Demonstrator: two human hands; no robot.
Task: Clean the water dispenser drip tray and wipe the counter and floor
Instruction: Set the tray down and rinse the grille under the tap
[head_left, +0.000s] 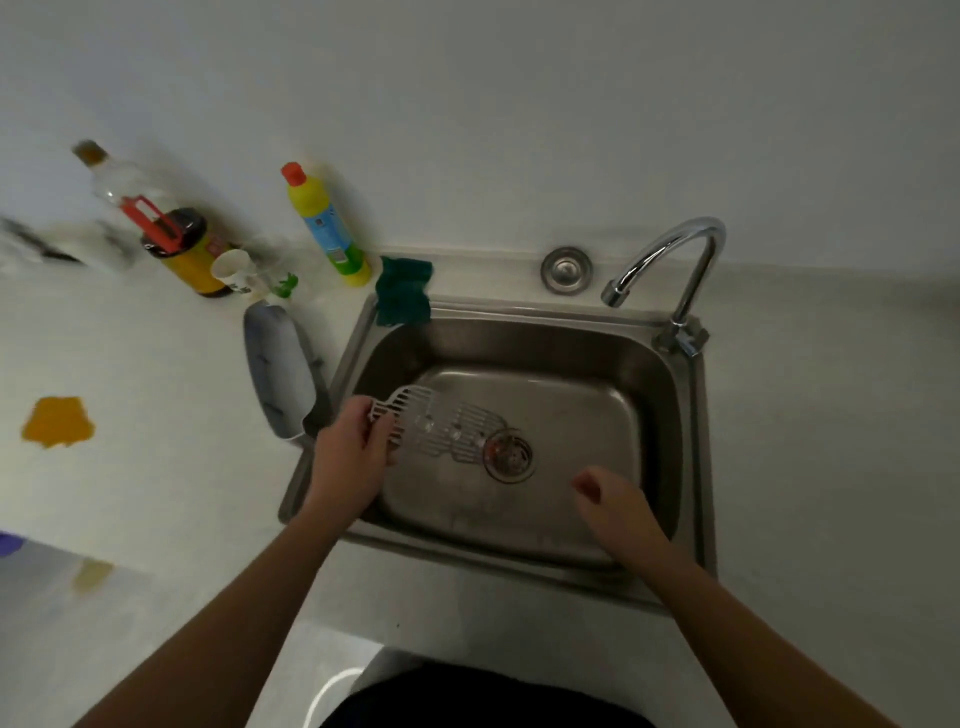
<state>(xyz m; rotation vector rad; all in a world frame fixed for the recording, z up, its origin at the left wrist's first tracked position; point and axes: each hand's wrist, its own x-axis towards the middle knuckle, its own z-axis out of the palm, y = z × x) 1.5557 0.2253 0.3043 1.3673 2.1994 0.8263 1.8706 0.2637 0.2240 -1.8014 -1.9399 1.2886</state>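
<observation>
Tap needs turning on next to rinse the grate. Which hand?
Right. The right hand hangs free over the sink, on the side of the faucet; the left hand holds the drip tray grate.

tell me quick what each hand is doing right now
Left hand: grips the white drip tray grate over the sink.
Right hand: loosely curled, holds nothing.

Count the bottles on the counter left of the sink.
3: a clear bottle farthest left, a dark-capped bottle next to it, a red-capped yellow bottle nearest the sink. The blurred left edge may hide more.
</observation>
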